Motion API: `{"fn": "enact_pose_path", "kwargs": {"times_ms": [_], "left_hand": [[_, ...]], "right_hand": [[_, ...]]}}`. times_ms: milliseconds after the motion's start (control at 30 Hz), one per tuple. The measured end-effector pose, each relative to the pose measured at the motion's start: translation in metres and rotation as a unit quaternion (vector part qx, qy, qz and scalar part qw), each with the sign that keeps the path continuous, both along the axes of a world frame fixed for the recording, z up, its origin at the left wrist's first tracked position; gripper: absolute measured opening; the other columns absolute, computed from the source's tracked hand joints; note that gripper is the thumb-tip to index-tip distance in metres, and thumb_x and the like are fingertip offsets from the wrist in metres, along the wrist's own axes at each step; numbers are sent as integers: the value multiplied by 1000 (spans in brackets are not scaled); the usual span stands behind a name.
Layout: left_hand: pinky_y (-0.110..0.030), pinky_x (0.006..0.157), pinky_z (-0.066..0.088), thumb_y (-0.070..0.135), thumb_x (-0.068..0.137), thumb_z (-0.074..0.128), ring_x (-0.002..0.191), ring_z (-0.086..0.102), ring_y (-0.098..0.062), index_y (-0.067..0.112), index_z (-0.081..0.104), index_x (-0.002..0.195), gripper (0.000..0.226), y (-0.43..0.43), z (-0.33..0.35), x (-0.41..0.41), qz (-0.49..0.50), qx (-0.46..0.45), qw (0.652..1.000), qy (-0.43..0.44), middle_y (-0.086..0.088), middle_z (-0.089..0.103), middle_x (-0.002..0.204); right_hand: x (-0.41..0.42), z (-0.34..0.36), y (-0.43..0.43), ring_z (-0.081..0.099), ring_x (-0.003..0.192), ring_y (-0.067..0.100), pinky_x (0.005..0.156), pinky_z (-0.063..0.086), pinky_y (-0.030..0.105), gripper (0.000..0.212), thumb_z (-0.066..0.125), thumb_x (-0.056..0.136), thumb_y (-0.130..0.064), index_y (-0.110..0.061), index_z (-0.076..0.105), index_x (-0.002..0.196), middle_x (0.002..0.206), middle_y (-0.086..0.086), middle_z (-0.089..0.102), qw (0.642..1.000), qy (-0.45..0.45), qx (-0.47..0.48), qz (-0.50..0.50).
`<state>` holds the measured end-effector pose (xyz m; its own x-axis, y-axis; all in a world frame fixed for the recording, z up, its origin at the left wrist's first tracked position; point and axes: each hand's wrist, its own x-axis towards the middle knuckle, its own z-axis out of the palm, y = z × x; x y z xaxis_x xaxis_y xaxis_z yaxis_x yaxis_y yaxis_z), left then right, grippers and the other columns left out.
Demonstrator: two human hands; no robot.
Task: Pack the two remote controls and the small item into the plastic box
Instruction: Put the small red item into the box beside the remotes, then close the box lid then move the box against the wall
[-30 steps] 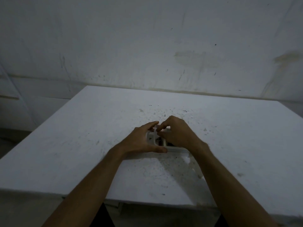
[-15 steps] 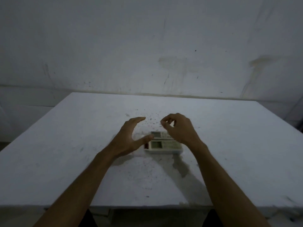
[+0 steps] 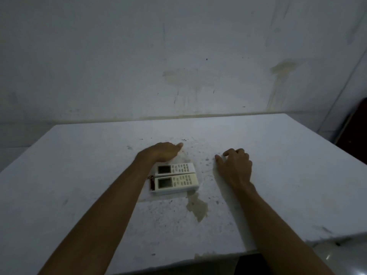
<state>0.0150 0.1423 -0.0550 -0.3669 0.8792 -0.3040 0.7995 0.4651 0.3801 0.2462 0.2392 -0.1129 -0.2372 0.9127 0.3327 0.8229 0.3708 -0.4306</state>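
Observation:
Two white remote controls lie side by side with their screens to the left: the far remote (image 3: 175,168) and the near remote (image 3: 176,182). They appear to sit in a shallow pale plastic box, whose front wall (image 3: 172,192) shows below them. A small dark red item (image 3: 152,182) is tucked at their left end. My left hand (image 3: 160,152) rests palm down on the table just behind the remotes, holding nothing. My right hand (image 3: 235,165) rests to the right of them, fingers loosely curled and apart, also holding nothing.
The white table (image 3: 79,175) is speckled with dark crumbs, and a yellowish stain (image 3: 197,207) lies in front of the box. A stained wall (image 3: 178,56) stands right behind the table. The table's front edge (image 3: 158,264) is near me.
Both hands have let go of the box and moved apart, the left back and leftward, the right to the right. The remotes are uncovered now.

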Motion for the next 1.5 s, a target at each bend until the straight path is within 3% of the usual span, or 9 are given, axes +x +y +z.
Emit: {"fn": "enact_pose_path", "kwargs": {"times_ms": [233, 500, 733, 900, 1033, 1133, 1300, 1433, 1500], "left_hand": [[-42, 127, 10, 66, 102, 18, 156, 16, -21, 18, 18, 163, 78, -7, -17, -15, -4, 28, 999, -44, -2, 15, 170], [-44, 113, 40, 70, 98, 31, 132, 53, -25, 14, 49, 148, 77, -20, 21, 6, 79, 216, 955, -187, -5, 56, 148], [-55, 92, 58, 76, 91, 41, 107, 72, -40, 15, 52, 128, 72, -65, 48, 38, 194, 341, 702, -595, -21, 71, 122], [-43, 76, 64, 16, 106, 48, 100, 75, -41, -6, 53, 127, 30, -94, 40, 30, 200, 408, 671, -586, -30, 72, 115], [-42, 82, 63, 12, 108, 42, 102, 74, -39, -8, 54, 133, 35, -119, 33, 24, 161, 439, 698, -542, -23, 75, 112], [-43, 89, 60, 17, 110, 39, 102, 75, -36, 3, 55, 133, 31, -132, 20, 39, 113, 461, 754, -455, -14, 77, 114], [-42, 87, 59, 15, 108, 42, 97, 76, -30, 10, 56, 130, 26, -143, -6, 43, 119, 460, 776, -415, -9, 78, 110], [-33, 61, 57, 21, 109, 42, 75, 70, -26, 8, 60, 119, 25, -142, -14, 25, 238, 481, 746, -394, -16, 73, 105], [-29, 57, 53, 23, 105, 51, 71, 66, -19, 13, 66, 111, 19, -139, -23, 14, 275, 448, 790, -316, -14, 74, 104]], "right_hand": [[-1, -1, 12, 66, 105, 25, 99, 47, 44, 42, 61, 88, -56, -22, 73, 112, 112, 1, 74, 995, 89, -52, 3], [2, 35, -11, 69, 86, 14, 76, 63, 39, 28, 72, 92, -38, -24, 64, 115, 100, -10, 68, 899, 419, -66, 111], [-7, 49, -56, 63, 78, 9, 61, 56, 24, 13, 74, 93, -27, -19, 64, 97, 99, -7, 66, 896, 319, 136, 278], [-5, 40, -75, 54, 121, 7, 96, 54, 34, 37, 75, 88, -26, -24, 61, 122, 138, -7, 53, 877, 247, 77, 404], [-5, 46, -89, 46, 127, -3, 101, 44, 22, 71, 58, 88, -48, -34, 33, 153, 164, -15, 20, 874, 287, -69, 386], [-19, 55, -96, 55, 116, 3, 89, 47, 21, 68, 37, 94, -60, -35, 24, 156, 160, -2, 32, 864, 325, -186, 335], [-22, 51, -96, 61, 74, 7, 70, 53, 23, 43, 42, 108, -31, -21, 39, 150, 102, 5, 69, 847, 379, -217, 302], [-23, 47, -87, 60, 70, 1, 65, 50, 18, 36, 47, 106, -21, -17, 53, 142, 99, -2, 69, 876, 328, -222, 277], [-24, 42, -83, 62, 86, 5, 78, 54, 24, 33, 50, 104, -21, -21, 59, 136, 112, -1, 71, 884, 300, -234, 273]]}}
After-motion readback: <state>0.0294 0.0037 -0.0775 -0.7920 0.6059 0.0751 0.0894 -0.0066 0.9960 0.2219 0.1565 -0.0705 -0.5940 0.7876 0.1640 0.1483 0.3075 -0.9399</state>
